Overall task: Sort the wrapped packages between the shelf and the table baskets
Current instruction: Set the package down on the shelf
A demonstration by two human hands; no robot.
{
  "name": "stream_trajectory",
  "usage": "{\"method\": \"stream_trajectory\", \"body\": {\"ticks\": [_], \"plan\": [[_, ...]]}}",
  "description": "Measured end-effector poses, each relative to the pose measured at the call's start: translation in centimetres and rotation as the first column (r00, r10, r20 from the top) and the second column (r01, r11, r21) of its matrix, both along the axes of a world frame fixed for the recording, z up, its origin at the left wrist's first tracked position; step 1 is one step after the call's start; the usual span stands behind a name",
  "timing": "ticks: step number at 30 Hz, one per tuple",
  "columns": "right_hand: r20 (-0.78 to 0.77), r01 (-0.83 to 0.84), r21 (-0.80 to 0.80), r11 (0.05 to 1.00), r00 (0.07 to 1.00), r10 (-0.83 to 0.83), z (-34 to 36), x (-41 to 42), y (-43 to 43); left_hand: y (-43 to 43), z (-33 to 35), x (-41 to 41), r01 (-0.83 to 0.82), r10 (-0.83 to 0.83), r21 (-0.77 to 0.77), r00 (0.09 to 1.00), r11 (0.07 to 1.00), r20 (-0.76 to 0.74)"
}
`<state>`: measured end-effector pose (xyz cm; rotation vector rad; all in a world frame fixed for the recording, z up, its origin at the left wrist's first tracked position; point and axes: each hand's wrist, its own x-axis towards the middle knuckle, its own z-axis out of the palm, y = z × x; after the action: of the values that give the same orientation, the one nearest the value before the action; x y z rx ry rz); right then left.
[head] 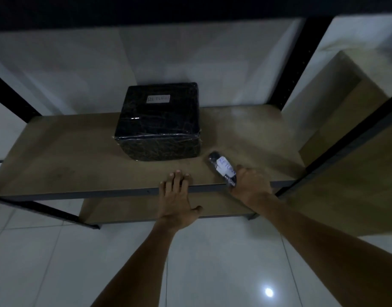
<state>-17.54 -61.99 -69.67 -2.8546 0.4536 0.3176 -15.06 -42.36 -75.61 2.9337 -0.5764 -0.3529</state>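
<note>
While both bare forearms reach forward from the bottom of the view, a wooden shelf board point(79, 151) in a black metal frame lies across the middle of the dim scene. On it stands a large wrapped box point(158, 122) in black plastic film and clear tape. A white label on its top appears to read "RETURN".

Just beside the box's near right corner, not touching it, is a small wrapped package point(222, 168) — long, narrow, also black, with a white handwritten label. The right hand point(250, 185) grips its near end, fingers curled round it, at the board's front edge.

In front of the box, the left hand point(176, 196) rests flat on that same edge — its fingers point(178, 177) straight and slightly spread, holding nothing.

Below the box's level are a lower board point(146, 211) and a glossy white tiled floor point(46, 262).
</note>
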Motion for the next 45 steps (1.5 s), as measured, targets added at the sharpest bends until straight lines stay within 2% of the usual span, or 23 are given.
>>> {"method": "stream_trajectory", "body": {"ticks": [6,12,17,24,28,31,37,45], "plan": [[-0.140,0.001,0.008,1.000,0.990,0.000,4.1,-8.6,-1.1,0.7,6.1,-3.2,0.016,-0.012,0.017,0.977,1.000,-0.213],[-0.125,-0.072,-0.068,0.995,0.990,0.063,11.9,-16.0,-2.5,0.7,14.0,-10.4,-0.040,-0.011,-0.159,0.953,0.986,-0.304],[-0.079,-0.080,-0.083,0.993,0.994,0.074,18.7,-25.5,-3.9,-1.0,21.6,-19.4,0.000,-0.093,-0.304,0.952,0.953,-0.291],[-0.006,-0.069,-0.017,0.998,0.998,0.069,27.7,-40.4,-6.4,-4.4,31.3,-32.5,0.067,-0.113,-0.260,0.980,0.963,-0.167],[-0.029,-0.065,0.037,0.997,0.997,0.066,32.2,-46.2,-8.3,-7.5,35.9,-37.9,0.127,-0.188,-0.259,0.955,0.958,-0.228],[-0.038,-0.062,0.045,0.997,0.997,0.064,34.8,-49.0,-9.6,-9.3,37.9,-39.9,0.197,-0.248,-0.196,0.926,0.961,-0.285],[-0.040,0.003,0.086,0.996,0.999,0.000,37.8,-52.6,-12.3,-12.8,39.5,-41.6,0.315,-0.334,-0.109,0.900,0.943,-0.280],[-0.082,0.100,0.059,0.993,0.992,-0.095,38.0,-55.3,-16.4,-16.3,38.6,-42.0,0.404,-0.422,-0.123,0.856,0.907,-0.300]]}}
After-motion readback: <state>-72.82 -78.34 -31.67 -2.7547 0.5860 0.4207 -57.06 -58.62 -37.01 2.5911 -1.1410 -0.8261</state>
